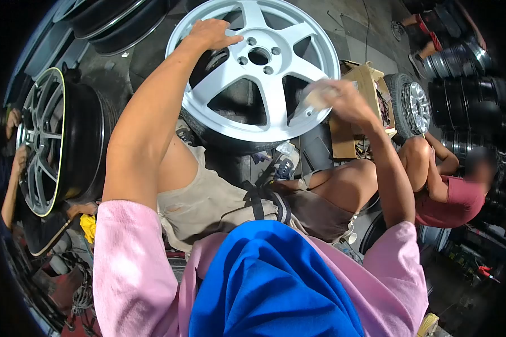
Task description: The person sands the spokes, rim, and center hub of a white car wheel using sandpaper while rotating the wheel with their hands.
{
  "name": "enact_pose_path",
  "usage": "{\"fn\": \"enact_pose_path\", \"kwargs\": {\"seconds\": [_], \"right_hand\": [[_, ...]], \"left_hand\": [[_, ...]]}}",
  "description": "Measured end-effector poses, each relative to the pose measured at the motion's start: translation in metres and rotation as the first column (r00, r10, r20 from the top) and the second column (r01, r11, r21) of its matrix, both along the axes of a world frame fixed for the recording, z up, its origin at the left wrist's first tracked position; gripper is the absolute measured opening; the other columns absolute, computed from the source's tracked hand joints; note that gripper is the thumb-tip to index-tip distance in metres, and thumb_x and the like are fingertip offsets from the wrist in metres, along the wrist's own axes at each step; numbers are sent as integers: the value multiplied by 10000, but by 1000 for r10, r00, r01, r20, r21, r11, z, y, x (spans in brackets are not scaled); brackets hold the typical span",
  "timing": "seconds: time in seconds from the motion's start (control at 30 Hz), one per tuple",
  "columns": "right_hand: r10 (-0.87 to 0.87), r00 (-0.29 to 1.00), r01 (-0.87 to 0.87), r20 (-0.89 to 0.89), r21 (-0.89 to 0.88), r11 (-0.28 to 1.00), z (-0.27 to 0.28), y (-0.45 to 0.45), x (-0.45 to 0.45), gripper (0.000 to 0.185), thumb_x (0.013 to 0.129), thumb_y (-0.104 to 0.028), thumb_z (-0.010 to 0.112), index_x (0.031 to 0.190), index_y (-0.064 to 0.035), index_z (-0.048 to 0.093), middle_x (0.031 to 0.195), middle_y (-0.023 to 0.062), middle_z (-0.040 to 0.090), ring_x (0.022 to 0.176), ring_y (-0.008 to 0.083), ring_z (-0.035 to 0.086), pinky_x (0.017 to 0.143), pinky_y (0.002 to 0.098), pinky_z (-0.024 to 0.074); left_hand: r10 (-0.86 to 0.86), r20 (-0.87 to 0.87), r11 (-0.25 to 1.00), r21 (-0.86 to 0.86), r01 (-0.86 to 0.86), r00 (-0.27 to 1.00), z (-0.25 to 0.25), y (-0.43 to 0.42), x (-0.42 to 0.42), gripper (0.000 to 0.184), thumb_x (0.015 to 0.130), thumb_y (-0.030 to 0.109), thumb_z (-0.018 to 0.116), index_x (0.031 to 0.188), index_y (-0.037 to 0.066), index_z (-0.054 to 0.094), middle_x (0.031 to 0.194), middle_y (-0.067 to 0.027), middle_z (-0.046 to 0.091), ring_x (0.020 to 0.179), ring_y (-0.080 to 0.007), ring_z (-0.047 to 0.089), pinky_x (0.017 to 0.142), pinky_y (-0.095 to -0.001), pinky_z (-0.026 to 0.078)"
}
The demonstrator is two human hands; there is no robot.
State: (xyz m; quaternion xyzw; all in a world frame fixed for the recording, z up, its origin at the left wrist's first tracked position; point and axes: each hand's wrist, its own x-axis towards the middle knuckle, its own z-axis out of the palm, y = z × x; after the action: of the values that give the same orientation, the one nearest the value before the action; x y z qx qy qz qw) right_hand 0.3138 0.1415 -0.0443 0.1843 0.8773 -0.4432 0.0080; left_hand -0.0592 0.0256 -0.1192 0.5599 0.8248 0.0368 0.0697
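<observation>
A white six-spoke wheel rim lies face up in front of my knees. My left hand rests on its upper left spoke, with the thumb stretched toward the hub and the fingers apart. Over the lower right edge of the rim, my right hand is closed and smeared by motion. Its fingers press a small pale pad against or just above the white surface; the blur hides the pad's exact kind. Beneath the white rim shows a dark tyre.
A grey multi-spoke wheel stands at left, with another person's hands at it. At right are a cardboard box, a tyre with a chrome wheel and a seated person in red. Stacked black rims stand behind.
</observation>
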Motion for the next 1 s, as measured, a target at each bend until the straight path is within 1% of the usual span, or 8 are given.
{"fn": "enact_pose_path", "kwargs": {"seconds": [0.07,0.2,0.27,0.3,0.37,0.57,0.9,1.0], "right_hand": [[-414,905,424,-95,149,893,1,26,18,227,979,-60,583,1151,-81,729,1003,135,740,855,192,741,710,335,599],[-624,773,520,116,449,727,-31,53,61,277,996,-150,568,1208,-43,710,1055,109,743,894,191,703,795,337,574],[-481,831,529,279,-128,839,-47,43,78,350,1033,-274,580,1207,6,699,1074,139,747,911,242,735,829,353,598],[-496,819,547,287,-131,827,-43,33,81,350,1033,-274,580,1207,6,699,1074,139,747,911,242,735,829,353,598],[-450,803,597,391,-529,604,-25,6,64,527,1050,-350,599,1266,131,620,1154,224,713,896,297,757,823,361,637],[-490,792,610,365,-507,609,-62,-40,54,578,1060,-414,573,1246,131,632,1151,248,713,917,291,761,798,353,644],[-786,606,796,123,-75,601,-103,36,33,407,944,-379,744,938,27,777,747,117,725,614,173,641,595,360,511],[-824,565,801,48,208,561,-112,106,15,502,877,-490,796,1028,-11,793,924,120,766,828,217,698,776,380,543]], "left_hand": [[-2,25,1000,-14,3,1000,-7,5,-6,888,873,784,550,1375,58,653,1306,-225,682,1264,-361,626,1081,-523,439],[35,12,996,-83,-34,999,-6,13,-9,918,848,823,537,1327,55,690,1313,-232,677,1259,-371,629,1068,-514,461],[71,16,996,-52,-70,997,-7,13,-7,950,825,857,528,1281,46,720,1297,-229,687,1233,-384,645,1046,-499,489],[69,64,996,-53,-66,996,-4,13,-6,966,817,871,519,1257,38,731,1260,-240,701,1206,-397,659,1023,-484,511],[84,26,995,-48,-83,996,-7,17,-5,916,843,846,514,1165,23,753,1199,-205,734,1155,-377,688,985,-490,529],[70,-15,996,-62,-71,997,-7,17,-3,939,849,864,474,1041,-1,786,1133,-250,739,1108,-406,703,972,-511,522],[-43,116,986,-153,61,992,-47,-6,-26,870,953,821,324,1163,100,764,1097,-387,675,1040,-531,670,960,-559,504],[2,286,961,-266,78,958,0,-25,24,1034,960,799,356,1159,-163,678,1230,-397,634,1209,-509,615,1059,-506,475]]}}
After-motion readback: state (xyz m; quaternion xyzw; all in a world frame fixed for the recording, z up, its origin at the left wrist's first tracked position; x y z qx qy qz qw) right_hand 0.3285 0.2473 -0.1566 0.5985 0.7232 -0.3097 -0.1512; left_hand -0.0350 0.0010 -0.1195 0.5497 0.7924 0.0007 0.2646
